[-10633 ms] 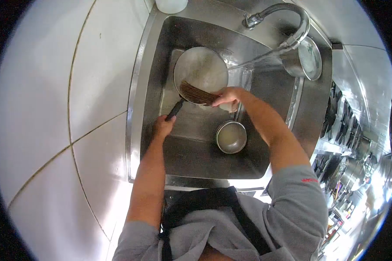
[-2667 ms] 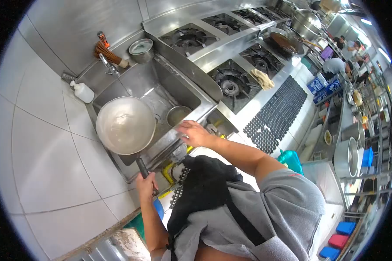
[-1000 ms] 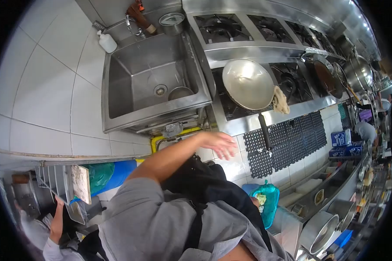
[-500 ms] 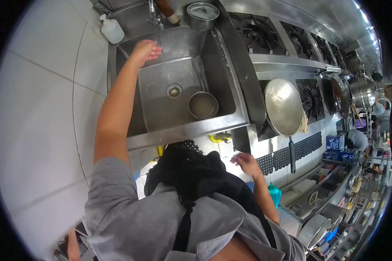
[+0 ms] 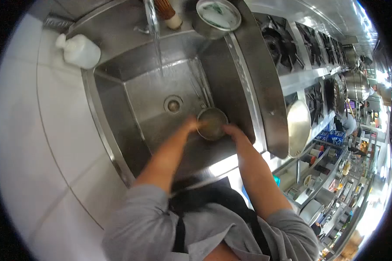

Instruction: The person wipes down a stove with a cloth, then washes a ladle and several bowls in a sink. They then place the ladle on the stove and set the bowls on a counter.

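A round metal bowl (image 5: 212,124) is low in the right part of the steel sink (image 5: 137,98). My left hand (image 5: 190,125) is at the bowl's left side, its fingers at the rim and blurred. At the right side of the same bowl, my right hand (image 5: 233,130) has its fingers against the rim. Both hands hold the bowl between them. Water runs from the faucet (image 5: 151,19) into the sink, left of the bowl and beyond it. The drain (image 5: 173,104) shows in the sink floor.
A white pump bottle (image 5: 80,51) stands on the back left ledge. A bristle brush (image 5: 166,13) and a pot with whitish suds (image 5: 217,15) are behind the sink. Stove burners (image 5: 278,43) and a large pan (image 5: 299,128) are to the right.
My left hand has moved from near the faucet down to the bowl. My right hand has come from beside my body into the sink. The water stream looks thicker, and the view has shifted.
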Demonstrator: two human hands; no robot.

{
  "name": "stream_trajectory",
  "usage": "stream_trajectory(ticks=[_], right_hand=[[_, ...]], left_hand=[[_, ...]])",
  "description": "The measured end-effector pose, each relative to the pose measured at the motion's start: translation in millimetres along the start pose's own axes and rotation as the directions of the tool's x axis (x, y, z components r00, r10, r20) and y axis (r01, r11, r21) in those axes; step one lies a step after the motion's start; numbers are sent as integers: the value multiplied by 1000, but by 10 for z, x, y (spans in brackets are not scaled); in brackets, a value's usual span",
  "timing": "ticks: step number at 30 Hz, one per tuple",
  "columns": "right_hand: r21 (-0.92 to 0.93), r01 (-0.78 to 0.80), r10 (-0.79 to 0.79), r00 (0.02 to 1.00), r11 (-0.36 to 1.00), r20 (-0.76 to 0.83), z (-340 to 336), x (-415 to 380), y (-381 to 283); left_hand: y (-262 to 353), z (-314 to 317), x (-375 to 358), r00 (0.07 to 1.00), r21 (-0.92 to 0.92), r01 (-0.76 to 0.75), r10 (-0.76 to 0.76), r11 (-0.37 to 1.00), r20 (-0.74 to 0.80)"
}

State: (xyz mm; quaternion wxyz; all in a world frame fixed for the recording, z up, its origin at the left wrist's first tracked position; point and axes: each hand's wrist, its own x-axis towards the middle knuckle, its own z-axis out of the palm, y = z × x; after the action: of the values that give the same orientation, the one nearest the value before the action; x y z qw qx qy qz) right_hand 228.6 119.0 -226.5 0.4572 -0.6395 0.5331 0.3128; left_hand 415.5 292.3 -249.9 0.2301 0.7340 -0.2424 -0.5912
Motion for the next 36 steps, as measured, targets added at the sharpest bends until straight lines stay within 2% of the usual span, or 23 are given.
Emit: stream_trajectory(ticks=[1,2,3,4,7,9,10,14,15,16,17,18,19,21,22,23,24,27,31,33,34,35,36], right_hand=[[50,9,-13,996,999,84,57,-142,-121],[76,4,-8,999,997,47,213,333,124],[94,-6,5,1000,996,12,346,854,458],[76,-8,7,1000,997,9,398,1023,556],[255,130,-96,985,958,-143,531,1163,458],[-129,111,-117,993,985,-34,615,877,-227],[-127,120,-125,992,985,-34,557,634,-526],[-486,470,-555,831,737,-39,74,-304,-2146],[-269,778,-815,578,568,-47,-219,-585,-2527],[-210,941,-949,216,265,-230,-482,-1017,-2958],[-404,911,-922,-86,80,-377,-731,-1026,-3249],[-588,778,-884,-94,221,-457,-1008,-1350,-3572],[-756,596,-816,-277,269,-508,-1219,-1315,-3813],[-733,412,-832,140,542,-537,-1596,-1231,-4182],[-730,428,-837,144,533,-527,-1726,-1092,-4305],[-734,403,-825,409,546,-389,-1829,-919,-4400],[-747,376,-739,636,548,-222,-1903,-785,-4454],[-755,468,-776,625,460,-86,-2000,-611,-4472],[-830,369,-764,636,419,-102,-2008,-696,-4446],[-636,639,-823,569,432,12,-2113,-558,-4329],[-639,639,-824,566,429,13,-2085,-645,-4320],[-605,595,-779,623,529,-69,-2053,-779,-4286],[-562,543,-722,676,624,-148,-2022,-890,-4269]], left_hand=[[-372,475,378,978,-123,16,-41,992,-205],[-766,925,864,975,-583,32,-153,812,-160],[-976,1188,1192,971,-904,47,-232,425,-59],[-954,1124,1276,972,-911,42,-229,410,-58],[-862,660,946,941,-603,36,-231,797,-248],[-912,381,649,915,-293,73,-181,953,-361],[-978,210,614,877,-325,117,-251,939,-410],[-1268,-795,539,740,-105,208,-227,972,-634],[-1582,-866,802,756,38,219,-145,975,-639],[-1370,-1114,593,729,17,196,-134,980,-671],[-1130,-1371,343,702,-4,176,-128,984,-700],[-1144,-1514,395,704,71,150,-56,986,-708],[-1209,-1665,436,703,151,128,18,980,-711],[-1076,-1806,467,495,321,74,244,944,-834],[-793,-1954,291,604,385,109,247,916,-758],[-438,-2126,23,704,451,132,236,883,-669],[-245,-2201,-112,701,447,147,226,882,-677],[74,-2312,-346,701,538,136,303,832,-646],[-69,-2305,-347,628,357,-138,360,924,-690],[-92,-2286,-405,562,257,-269,368,928,-741],[-10,-2284,-544,744,-182,-309,118,934,-658],[8,-2256,-615,893,-586,-235,-66,776,-446],[9,-2193,-688,893,-587,-239,-64,774,-446]])
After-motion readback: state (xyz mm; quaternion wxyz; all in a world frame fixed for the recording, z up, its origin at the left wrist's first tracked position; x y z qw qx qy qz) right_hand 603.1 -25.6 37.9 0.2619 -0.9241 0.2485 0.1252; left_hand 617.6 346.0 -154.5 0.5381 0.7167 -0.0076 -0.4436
